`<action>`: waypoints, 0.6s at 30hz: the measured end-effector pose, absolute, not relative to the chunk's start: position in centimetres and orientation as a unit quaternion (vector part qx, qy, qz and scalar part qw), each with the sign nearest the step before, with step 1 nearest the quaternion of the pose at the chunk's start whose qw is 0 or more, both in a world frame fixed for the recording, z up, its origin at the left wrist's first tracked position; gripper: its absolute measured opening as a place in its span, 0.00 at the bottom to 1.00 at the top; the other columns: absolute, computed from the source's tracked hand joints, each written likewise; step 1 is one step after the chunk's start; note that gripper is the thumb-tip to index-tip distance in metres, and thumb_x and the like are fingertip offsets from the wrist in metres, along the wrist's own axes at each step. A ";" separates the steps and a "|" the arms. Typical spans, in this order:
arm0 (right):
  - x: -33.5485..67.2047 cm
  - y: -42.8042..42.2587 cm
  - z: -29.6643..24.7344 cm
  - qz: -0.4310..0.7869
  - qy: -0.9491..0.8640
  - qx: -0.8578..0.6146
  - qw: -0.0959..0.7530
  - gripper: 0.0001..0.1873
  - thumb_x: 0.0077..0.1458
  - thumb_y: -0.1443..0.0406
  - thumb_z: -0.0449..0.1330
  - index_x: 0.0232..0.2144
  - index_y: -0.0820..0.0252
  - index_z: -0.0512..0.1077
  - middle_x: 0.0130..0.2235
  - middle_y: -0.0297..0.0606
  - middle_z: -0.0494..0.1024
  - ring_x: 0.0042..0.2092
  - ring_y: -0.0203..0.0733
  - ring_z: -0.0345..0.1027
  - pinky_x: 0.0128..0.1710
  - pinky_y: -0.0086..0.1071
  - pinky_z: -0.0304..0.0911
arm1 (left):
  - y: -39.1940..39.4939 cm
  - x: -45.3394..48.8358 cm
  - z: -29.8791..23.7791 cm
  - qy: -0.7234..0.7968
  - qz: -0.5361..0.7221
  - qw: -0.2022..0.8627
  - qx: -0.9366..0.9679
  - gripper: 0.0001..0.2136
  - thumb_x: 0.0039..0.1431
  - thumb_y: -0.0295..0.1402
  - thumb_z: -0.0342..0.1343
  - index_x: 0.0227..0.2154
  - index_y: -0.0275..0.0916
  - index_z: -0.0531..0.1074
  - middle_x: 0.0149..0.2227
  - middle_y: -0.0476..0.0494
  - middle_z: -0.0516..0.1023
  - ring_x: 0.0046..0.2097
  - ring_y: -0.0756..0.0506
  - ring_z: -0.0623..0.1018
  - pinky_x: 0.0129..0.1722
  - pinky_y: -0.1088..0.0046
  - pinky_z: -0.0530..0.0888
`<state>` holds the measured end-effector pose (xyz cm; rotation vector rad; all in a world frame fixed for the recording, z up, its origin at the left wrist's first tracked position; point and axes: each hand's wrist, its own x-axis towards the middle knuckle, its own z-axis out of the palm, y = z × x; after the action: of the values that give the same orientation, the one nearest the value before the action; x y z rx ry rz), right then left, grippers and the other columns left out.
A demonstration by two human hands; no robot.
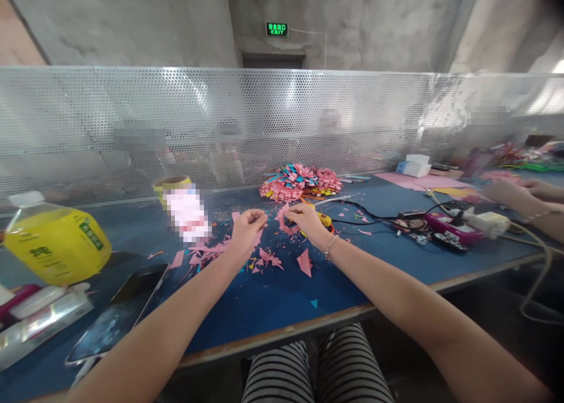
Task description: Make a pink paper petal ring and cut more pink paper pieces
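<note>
1. right hand (309,220): fingers pinch pink paper (282,220) in front of the pile (286,187), seemingly to steady it.
2. left hand (248,227), front-left of pile: fingers closed, contents unclear.
3. scraps (269,258): in front of pile.

We've got bare hands, L hand (249,225) & R hand (305,218), and bare forearms, L forearm (194,302) + R forearm (388,288). R side wears 1 thin bracelet (329,247), pale w/ small links or beads; too small for us to confirm which. Below we've striped bottoms (355,368): alternating dark/pale narrow bands, approx. even spacing, running crosswise on both legs. Cut: can't tell from our view.
</note>
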<state>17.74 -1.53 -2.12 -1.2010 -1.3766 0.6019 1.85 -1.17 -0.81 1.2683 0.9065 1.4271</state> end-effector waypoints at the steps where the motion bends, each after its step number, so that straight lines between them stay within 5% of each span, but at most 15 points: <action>1: 17.8 -1.4 -2.2 0.257 -0.587 -0.510 0.573 0.10 0.40 0.61 0.57 0.19 0.62 0.71 0.24 0.34 0.72 0.27 0.34 0.63 0.28 0.27 0.57 | -1.2 1.9 -0.8 0.375 0.587 0.495 0.519 0.09 0.36 0.29 0.62 0.23 0.35 0.70 0.22 0.51 0.70 0.25 0.54 0.71 0.30 0.75 0.68; 18: 17.8 -0.9 -2.6 0.226 -0.620 -0.506 0.555 0.11 0.43 0.60 0.57 0.23 0.62 0.75 0.26 0.35 0.74 0.28 0.34 0.65 0.30 0.28 0.60 | -1.7 2.1 -0.1 0.355 0.607 0.512 0.494 0.12 0.38 0.38 0.62 0.19 0.35 0.67 0.18 0.53 0.66 0.23 0.55 0.67 0.28 0.77 0.67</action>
<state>17.81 -0.94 -2.61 -1.1959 -1.4638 0.5326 2.07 -1.67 -0.08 1.1872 0.8528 1.4597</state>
